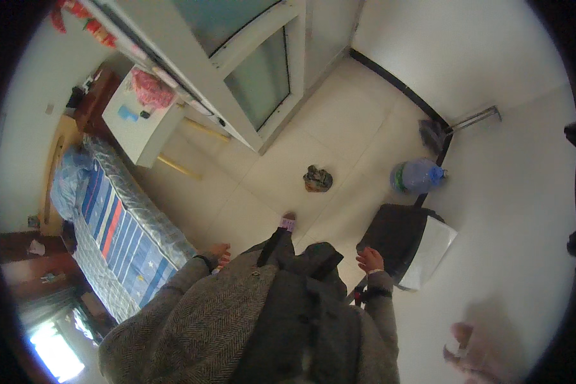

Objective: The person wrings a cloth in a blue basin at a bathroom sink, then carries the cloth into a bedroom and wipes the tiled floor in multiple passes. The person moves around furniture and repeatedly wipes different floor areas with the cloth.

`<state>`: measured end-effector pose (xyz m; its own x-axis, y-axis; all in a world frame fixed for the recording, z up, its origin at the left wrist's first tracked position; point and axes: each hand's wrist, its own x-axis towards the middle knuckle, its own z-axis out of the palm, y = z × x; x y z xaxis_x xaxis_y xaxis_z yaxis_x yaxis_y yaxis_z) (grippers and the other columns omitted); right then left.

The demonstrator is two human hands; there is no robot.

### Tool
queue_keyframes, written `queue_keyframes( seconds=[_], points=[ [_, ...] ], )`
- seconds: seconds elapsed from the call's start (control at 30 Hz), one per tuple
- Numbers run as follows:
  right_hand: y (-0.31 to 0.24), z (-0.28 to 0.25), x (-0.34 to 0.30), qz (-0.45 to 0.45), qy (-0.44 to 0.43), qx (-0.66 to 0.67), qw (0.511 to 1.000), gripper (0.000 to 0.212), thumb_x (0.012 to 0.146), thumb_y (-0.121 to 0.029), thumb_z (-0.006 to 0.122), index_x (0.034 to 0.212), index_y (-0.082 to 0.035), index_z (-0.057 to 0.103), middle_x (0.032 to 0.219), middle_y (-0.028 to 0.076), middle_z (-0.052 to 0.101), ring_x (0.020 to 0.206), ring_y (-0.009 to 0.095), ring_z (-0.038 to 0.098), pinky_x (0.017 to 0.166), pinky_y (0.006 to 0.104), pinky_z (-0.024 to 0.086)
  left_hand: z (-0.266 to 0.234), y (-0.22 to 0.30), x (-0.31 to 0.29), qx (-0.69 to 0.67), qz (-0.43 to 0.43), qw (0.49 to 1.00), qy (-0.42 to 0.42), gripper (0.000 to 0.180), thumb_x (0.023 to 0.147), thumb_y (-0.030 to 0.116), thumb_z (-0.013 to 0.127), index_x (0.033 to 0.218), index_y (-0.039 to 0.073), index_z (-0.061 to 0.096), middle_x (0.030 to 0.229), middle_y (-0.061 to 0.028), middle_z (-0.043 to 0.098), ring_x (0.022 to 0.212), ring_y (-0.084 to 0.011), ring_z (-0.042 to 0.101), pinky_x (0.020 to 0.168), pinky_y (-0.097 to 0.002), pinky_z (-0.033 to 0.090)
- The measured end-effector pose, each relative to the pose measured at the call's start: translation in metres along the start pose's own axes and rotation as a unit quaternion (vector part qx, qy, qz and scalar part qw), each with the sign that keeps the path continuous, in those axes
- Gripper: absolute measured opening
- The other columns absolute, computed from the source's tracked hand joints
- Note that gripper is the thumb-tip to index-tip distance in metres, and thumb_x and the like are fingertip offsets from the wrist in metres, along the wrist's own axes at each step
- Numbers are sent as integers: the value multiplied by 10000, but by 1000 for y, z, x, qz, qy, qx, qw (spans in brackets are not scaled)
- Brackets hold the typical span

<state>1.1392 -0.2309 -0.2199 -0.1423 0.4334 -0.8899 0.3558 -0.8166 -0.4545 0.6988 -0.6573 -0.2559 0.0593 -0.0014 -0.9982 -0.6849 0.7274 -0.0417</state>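
Note:
My left hand (220, 250), in a grey tweed sleeve with a dark cuff band, hangs low beside the bed. Its fingers are curled by a small red-and-white thing, too small and blurred to name. My right hand (370, 260) hangs by the left edge of a dark case (390, 240), its fingers loosely bent and apart, with nothing visible in them. On the floor ahead sits a crumpled, dark patterned bundle (317, 179), apart from both hands. One foot (288, 222) in pink-and-white footwear shows just short of it.
A large blue water bottle (419, 176) is by the right wall, beyond the case, on which a white sheet (432, 253) lies. At left are a striped bed (125, 233), a white table (125, 121) with a pink bag (152, 88), and a glass-paned door (259, 80). A blurred pinkish shape (473, 355) shows lower right.

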Motion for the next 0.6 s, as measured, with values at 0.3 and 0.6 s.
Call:
queue_keyframes(
  seconds=[0.3,0.6],
  points=[
    [16,-108,38,119,41,90,988,297,867,-281,598,1087,-90,545,952,117,632,719,226,634,527,326,472,99,110,-55,170,42,980,95,532,976,376,454,1380,41,366,1295,-149,499,866,-232,543,655,-397,474],
    [-52,-142,108,-18,-118,116,986,223,903,-247,542,1018,-67,607,884,119,656,655,183,612,495,331,460,160,158,-39,653,236,716,80,315,973,205,485,1252,60,505,1150,-178,579,1007,-351,574,870,-477,471]
  ],
)
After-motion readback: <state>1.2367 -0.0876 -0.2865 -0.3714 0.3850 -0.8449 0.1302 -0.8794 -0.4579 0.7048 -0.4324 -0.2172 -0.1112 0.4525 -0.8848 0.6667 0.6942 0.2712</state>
